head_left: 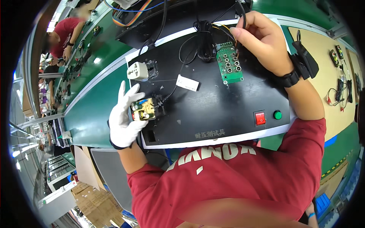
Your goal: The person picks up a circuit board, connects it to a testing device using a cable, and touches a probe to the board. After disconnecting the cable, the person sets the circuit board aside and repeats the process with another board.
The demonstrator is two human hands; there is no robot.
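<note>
The gloved left hand (pixel 123 119) grips a yellow circuit board (pixel 146 109) at the left edge of the black panel (pixel 216 110), below the white socket adapter (pixel 137 71). A white tag (pixel 187 83) lies farther right, then the green circuit board (pixel 230 64); beside this, the right hand (pixel 266 43) pinches a black cable (pixel 242 13).

hands, two: left hand (pixel 127 116), right hand (pixel 264 41). glove (pixel 121 127), one. wrist strap (pixel 291 79) at right, one. green board (pixel 232 78), one; round sockets (pixel 228 65) on it, eight. yellow board (pixel 146 108), one. adapter (pixel 137 71), one. tag (pixel 188 83), one. switch (pixel 260 118), one. button (pixel 277 114), one. panel (pixel 213 110), one. cable coil (pixel 205 43), one. ribbon cable (pixel 130 25), one. small boards (pixel 334 58) on tan sheet (pixel 323 49), two. cables (pixel 164 19) behind: overlapping, number unclear.
</note>
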